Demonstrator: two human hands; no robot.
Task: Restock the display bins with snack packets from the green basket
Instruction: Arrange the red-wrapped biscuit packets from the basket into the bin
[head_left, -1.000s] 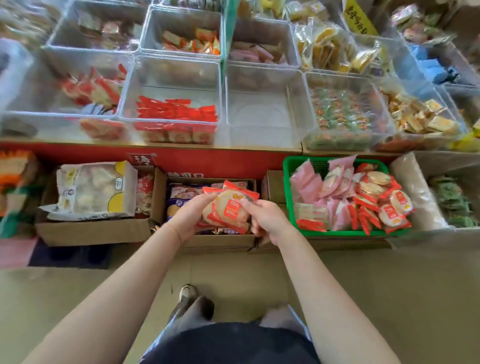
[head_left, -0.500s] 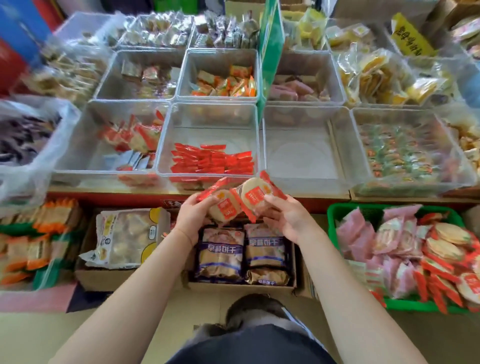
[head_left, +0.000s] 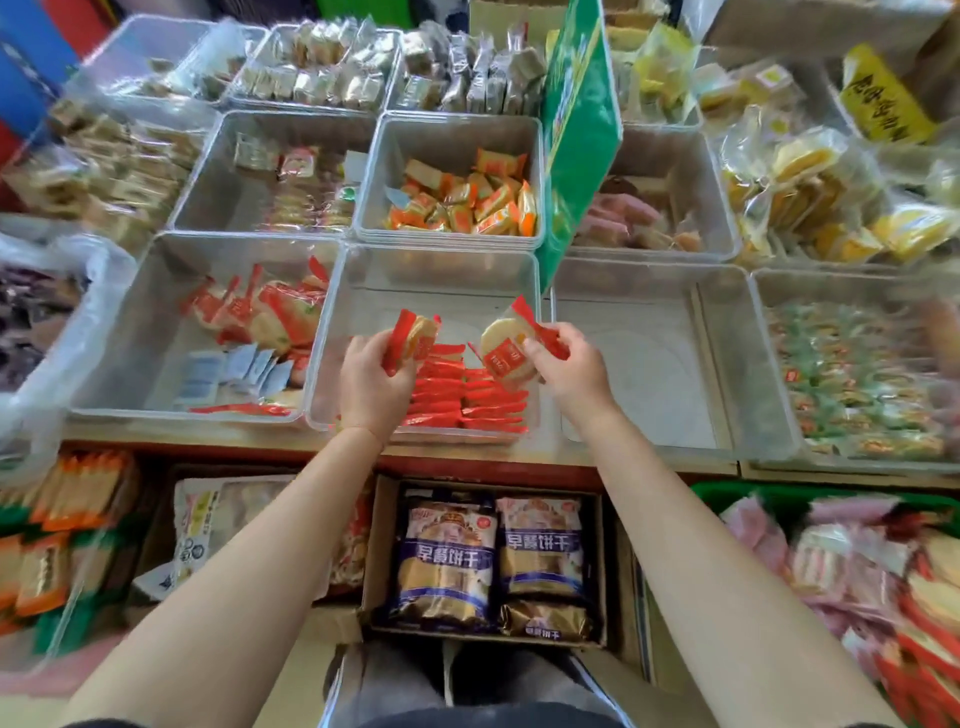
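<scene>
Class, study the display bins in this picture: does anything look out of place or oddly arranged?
Yes. The front-left bin holds a jumble: red-edged packets lie heaped at angles beside pale blue sachets, two kinds mixed. The middle bin has red packets in neat rows. The bin to its right looks empty.

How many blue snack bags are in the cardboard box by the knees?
3. One big blue bag lies on the left of the cardboard box, one on the right, and a smaller one below that. More may be hidden underneath.
</scene>
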